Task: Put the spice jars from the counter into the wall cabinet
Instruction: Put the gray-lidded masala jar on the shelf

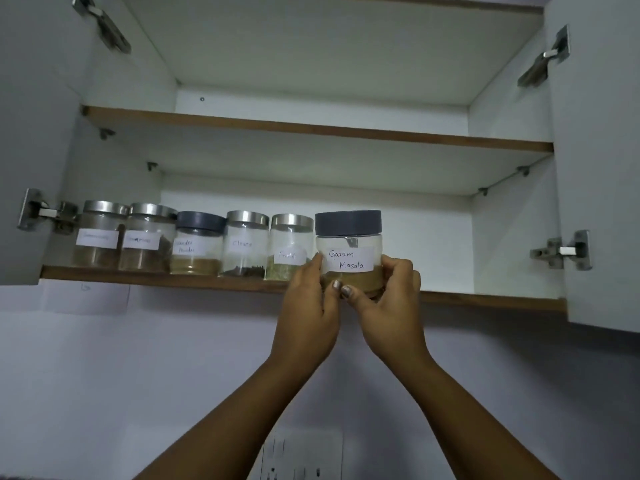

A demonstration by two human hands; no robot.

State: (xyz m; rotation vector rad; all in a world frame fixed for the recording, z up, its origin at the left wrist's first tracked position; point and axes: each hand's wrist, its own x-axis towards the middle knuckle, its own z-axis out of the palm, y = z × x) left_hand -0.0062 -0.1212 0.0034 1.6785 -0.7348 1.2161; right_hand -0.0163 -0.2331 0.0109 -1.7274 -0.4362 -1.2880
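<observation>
A clear jar with a grey lid and a "Garam Masala" label (pixel 349 247) is at the front edge of the wall cabinet's lower shelf (pixel 485 298). Both hands hold its base: my left hand (pixel 310 306) on its left side, my right hand (pixel 388 299) on its right and underside. Whether its bottom rests on the shelf is hidden by my fingers. Left of it, several labelled spice jars stand in a row on the same shelf: a fennel jar (pixel 289 247), a cloves jar (pixel 246 244), a grey-lidded powder jar (pixel 197 244) and two steel-lidded jars (pixel 121 237).
Both cabinet doors stand open, the left door (pixel 31 133) and the right door (pixel 602 168). The upper shelf (pixel 311 128) holds nothing visible. The lower shelf right of the held jar is bare. A wall socket plate (pixel 301 455) sits below on the wall.
</observation>
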